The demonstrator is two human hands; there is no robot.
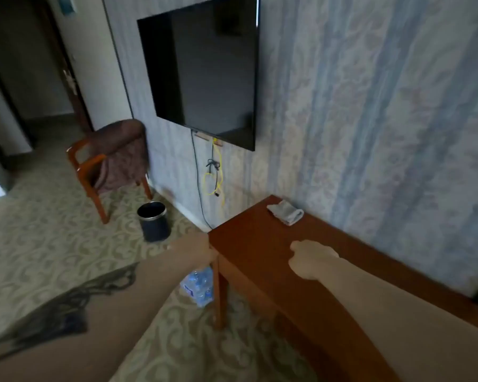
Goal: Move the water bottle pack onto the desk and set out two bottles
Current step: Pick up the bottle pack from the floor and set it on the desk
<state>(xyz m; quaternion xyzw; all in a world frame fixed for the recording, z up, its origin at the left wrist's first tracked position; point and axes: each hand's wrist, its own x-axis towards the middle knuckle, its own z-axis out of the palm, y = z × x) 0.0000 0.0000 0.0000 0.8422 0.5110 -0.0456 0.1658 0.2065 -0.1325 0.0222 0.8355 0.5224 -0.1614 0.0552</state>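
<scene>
The water bottle pack [198, 285], clear plastic wrap with blue labels, stands on the carpet beside the front left leg of the brown wooden desk [248, 244]. My left hand [196, 248] hovers above the pack at the desk's left corner. It is blurred and its fingers are hidden against the desk edge. My right hand [310, 260] rests on the desk top with its fingers curled under and nothing in it. No bottle stands on the desk.
A folded grey cloth [286, 212] lies at the desk's far end by the wall. A black waste bin [153, 221] and a wooden chair [111, 164] stand on the carpet to the left. A dark TV [202, 70] hangs on the wall, with cables [214, 175] dangling below it.
</scene>
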